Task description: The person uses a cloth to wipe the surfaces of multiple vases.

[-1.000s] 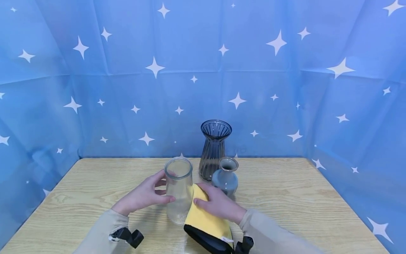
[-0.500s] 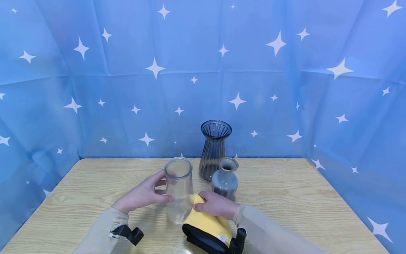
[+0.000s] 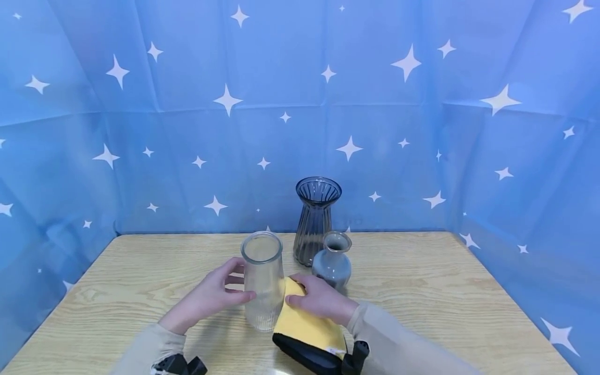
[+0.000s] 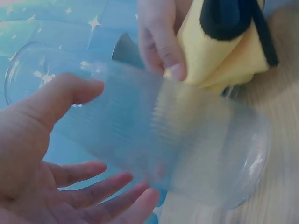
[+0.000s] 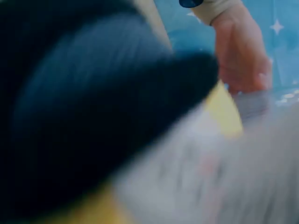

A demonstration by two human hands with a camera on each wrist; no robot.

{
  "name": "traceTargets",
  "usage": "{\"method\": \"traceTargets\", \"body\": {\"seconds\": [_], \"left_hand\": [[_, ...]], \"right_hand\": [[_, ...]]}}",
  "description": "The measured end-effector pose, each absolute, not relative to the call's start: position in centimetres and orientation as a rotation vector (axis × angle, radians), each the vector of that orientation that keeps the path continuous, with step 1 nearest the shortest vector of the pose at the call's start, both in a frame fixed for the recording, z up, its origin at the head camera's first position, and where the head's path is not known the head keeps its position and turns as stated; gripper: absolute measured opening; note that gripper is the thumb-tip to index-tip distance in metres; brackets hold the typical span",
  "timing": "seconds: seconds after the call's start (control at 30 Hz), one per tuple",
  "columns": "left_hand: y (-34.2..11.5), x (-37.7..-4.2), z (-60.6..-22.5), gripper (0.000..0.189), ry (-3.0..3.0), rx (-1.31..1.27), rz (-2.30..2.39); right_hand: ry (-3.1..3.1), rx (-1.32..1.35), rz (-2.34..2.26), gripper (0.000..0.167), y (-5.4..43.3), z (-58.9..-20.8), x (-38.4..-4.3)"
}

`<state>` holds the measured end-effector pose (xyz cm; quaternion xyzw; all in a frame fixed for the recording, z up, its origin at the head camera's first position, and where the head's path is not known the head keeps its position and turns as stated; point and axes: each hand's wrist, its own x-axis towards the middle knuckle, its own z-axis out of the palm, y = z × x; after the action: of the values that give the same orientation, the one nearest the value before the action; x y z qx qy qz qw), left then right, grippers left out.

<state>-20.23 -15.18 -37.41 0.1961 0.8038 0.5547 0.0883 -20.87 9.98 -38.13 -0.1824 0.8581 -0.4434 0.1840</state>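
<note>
On the table (image 3: 140, 276), left of centre, the left hand (image 3: 206, 299) wraps the upright clear vase (image 3: 263, 294), thumb across the near side, spaced fingers curving along the left. Against the vase's right side lies the yellow cloth (image 3: 307, 329), gripped by the right hand (image 3: 322, 299), back upward, thumb pointing left. Just beyond stand the dark vase (image 3: 313, 234) and blue vase (image 3: 332, 268).

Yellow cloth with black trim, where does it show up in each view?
Head: the yellow cloth with black trim is low, just right of centre.
Left wrist: the cloth is at upper right.
Right wrist: the cloth blurs across the left.
Shared landmark: blue star-patterned curtain.
</note>
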Motion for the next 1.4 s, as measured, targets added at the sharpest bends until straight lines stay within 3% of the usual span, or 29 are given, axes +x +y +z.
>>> {"method": "traceTargets", "body": {"seconds": [0.3, 0.83, 1.4], "left_hand": [[-15.2, -20.4, -37.6, 0.058, 2.351, 0.561, 1.666], [-15.0, -20.8, -38.0, 0.066, 2.222, 0.679, 1.667], [-15.2, -21.1, -38.2, 0.063, 2.197, 0.730, 1.660]], "right_hand": [[2.667, -0.662, -1.252, 0.052, 9.7, -35.0, -20.4], [2.509, -0.659, -1.628, 0.053, 10.3, -31.7, -20.1], [2.498, -0.660, -1.474, 0.052, 10.4, -34.6, -19.9]]}}
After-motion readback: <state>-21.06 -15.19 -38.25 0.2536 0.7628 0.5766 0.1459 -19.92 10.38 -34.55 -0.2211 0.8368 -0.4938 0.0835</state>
